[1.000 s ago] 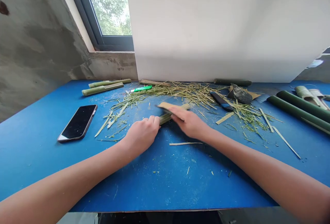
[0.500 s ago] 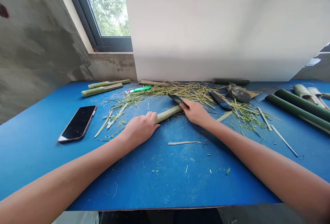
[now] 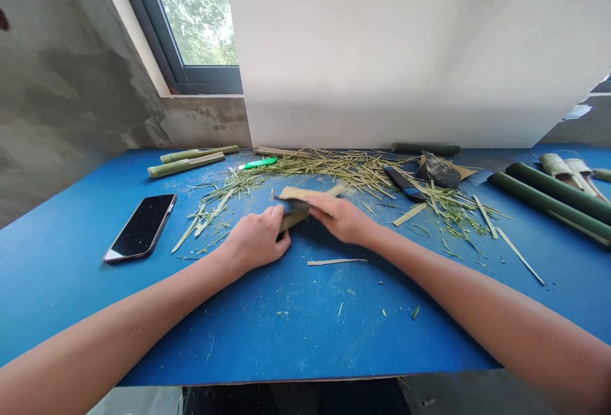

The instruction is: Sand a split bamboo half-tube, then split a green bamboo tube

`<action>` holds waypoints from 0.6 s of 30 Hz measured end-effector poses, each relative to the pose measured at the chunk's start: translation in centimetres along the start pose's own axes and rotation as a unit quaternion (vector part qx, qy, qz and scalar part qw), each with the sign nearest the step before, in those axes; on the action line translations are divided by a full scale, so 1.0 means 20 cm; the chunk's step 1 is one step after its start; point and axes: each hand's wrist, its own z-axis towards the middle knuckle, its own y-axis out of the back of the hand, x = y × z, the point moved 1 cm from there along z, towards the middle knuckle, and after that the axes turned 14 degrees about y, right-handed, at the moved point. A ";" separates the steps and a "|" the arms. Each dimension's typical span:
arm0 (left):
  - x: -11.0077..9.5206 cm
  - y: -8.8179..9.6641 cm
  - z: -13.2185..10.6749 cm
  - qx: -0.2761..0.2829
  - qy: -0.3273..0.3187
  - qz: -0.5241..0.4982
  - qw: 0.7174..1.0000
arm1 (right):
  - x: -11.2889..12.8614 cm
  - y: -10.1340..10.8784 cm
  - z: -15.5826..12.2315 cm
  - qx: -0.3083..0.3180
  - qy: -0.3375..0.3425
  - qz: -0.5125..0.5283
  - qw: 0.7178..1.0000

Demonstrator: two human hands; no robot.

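Observation:
My left hand (image 3: pixel 258 235) is closed around the near end of a bamboo piece (image 3: pixel 292 219), which slants away to the right just above the blue table. Closed on a piece of sandpaper (image 3: pixel 296 194), my right hand (image 3: pixel 344 216) is on the bamboo close to my left hand. The sandpaper's tan back faces up and its dark side faces down; its edge is a little blurred. Part of the bamboo is hidden under the sandpaper and the right fingers. A thin bamboo strip (image 3: pixel 337 262) lies on the table in front of my hands.
Bamboo shavings (image 3: pixel 363 170) spread behind my hands, with a green-handled cutter (image 3: pixel 260 163) and a black-handled tool (image 3: pixel 403 182) among them. A phone (image 3: pixel 140 227) lies left. Cut bamboo (image 3: pixel 186 165) lies back left; dark green tubes (image 3: pixel 548 208) lie right, near a crumpled dark sheet (image 3: pixel 439 170).
My right hand has slid the sandpaper left along the bamboo, toward my left hand. The sandpaper's tan back now shows where its dark side showed before. My left hand keeps its grip.

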 end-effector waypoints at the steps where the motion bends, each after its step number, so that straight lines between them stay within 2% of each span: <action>1: 0.00 0.00 0.00 0.001 0.003 -0.009 1.000 | -0.02 0.01 0.00 -0.014 -0.052 -0.026 0.998; 3: 0.01 0.00 0.00 0.004 0.004 -0.025 1.000 | -0.03 0.03 -0.01 -0.062 -0.171 -0.085 0.980; 4: 0.02 0.00 0.00 0.005 0.000 -0.028 1.000 | -0.03 0.03 -0.01 -0.067 -0.176 -0.095 0.978; 8: 0.02 0.00 -0.01 0.005 -0.027 0.004 1.000 | 0.02 0.01 0.00 0.008 0.001 0.005 1.000; 9: 0.01 0.00 -0.02 0.006 -0.031 0.016 0.999 | 0.02 0.01 0.00 0.016 0.005 0.013 1.000; 10: 0.00 0.01 -0.02 0.008 -0.033 0.027 0.999 | 0.01 0.01 0.00 0.000 -0.024 -0.004 1.000; 13: -0.02 0.00 -0.04 0.013 -0.031 0.053 0.998 | 0.00 0.02 -0.01 -0.085 -0.130 -0.080 0.985; 14: -0.02 0.00 -0.04 0.017 -0.028 0.059 0.998 | 0.00 0.01 0.00 -0.080 -0.108 -0.075 0.988; 17: -0.02 -0.01 -0.02 0.033 -0.022 0.060 0.997 | 0.02 0.00 0.01 -0.001 0.009 0.003 1.000; 18: -0.02 -0.01 -0.02 0.036 -0.021 0.057 0.997 | 0.02 0.00 0.01 -0.001 0.000 0.000 1.000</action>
